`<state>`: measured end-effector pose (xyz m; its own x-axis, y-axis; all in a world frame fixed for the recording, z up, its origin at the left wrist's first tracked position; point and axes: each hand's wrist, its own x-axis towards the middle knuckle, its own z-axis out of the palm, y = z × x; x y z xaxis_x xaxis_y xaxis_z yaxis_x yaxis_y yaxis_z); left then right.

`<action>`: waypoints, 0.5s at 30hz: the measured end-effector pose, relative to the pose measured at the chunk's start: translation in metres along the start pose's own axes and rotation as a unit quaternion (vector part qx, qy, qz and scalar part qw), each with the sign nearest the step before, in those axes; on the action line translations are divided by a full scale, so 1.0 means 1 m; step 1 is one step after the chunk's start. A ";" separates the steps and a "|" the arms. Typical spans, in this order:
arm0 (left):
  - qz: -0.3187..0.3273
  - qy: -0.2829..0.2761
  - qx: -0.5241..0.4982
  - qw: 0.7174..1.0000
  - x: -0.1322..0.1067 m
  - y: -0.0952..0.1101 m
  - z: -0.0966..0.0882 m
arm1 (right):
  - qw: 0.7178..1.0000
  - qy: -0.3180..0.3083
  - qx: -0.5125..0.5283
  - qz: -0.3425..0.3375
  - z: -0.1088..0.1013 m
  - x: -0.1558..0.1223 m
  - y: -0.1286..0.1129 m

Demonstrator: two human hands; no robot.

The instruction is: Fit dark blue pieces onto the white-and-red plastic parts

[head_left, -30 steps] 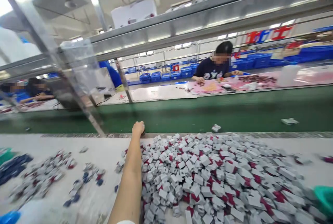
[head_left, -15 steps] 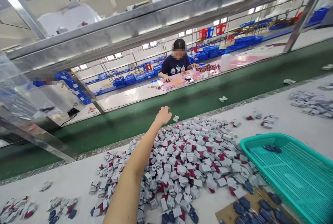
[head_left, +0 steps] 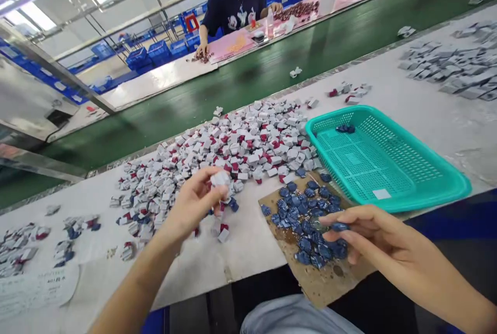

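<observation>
Left hand (head_left: 190,202) curled, gripping grey-white piece (head_left: 220,178) above heap of red-and-white pieces (head_left: 240,147). Right hand (head_left: 388,241) pinching blue piece (head_left: 339,227) over blue pieces (head_left: 306,225) on cardboard sheet (head_left: 277,241), beside teal plastic tray (head_left: 388,158) on worktop (head_left: 248,243).
</observation>
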<state>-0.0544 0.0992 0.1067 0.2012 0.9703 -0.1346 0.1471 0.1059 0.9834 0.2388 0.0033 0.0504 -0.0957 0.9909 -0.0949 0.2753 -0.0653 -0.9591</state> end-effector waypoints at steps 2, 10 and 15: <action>-0.033 0.030 -0.068 0.997 -0.034 -0.016 0.015 | 0.993 -0.001 -0.100 -0.065 -0.001 0.003 0.005; -0.169 0.088 -0.264 0.945 -0.086 -0.079 0.083 | 0.939 -0.073 -0.307 -0.140 -0.004 0.013 0.035; -0.191 0.044 -0.310 0.930 -0.081 -0.078 0.091 | 0.936 -0.123 -0.300 -0.137 -0.003 0.019 0.036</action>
<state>0.0057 -0.0072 0.0294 0.1639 0.8474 -0.5050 -0.4004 0.5250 0.7510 0.2495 0.0205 0.0145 -0.4385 0.8987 0.0023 0.6886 0.3377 -0.6417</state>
